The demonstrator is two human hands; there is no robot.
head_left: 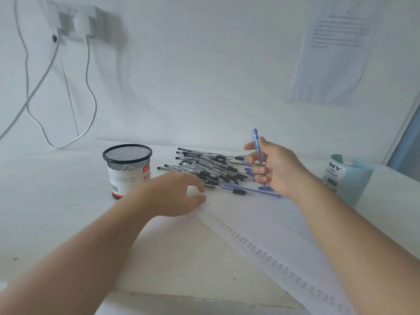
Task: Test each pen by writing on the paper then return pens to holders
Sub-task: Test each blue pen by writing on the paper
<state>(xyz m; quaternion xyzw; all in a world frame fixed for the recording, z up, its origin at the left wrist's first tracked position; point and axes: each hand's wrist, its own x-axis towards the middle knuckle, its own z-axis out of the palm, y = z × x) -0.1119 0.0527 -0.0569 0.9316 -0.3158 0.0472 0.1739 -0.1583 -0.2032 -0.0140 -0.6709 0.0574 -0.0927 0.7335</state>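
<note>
Black wire mesh forms the holder (127,169) standing left on the table (56,178); its contents cannot be made out. A pale blue holder (354,178) stands right, its inside hidden. Between them lies a pile of pens (209,169), mostly running left to right. The right hand (279,169) grips a blue pen (256,144) nearly upright, tip down just above the pile's near edge. The left hand (172,194) rests with relaxed fingers on the paper (272,223).
</note>
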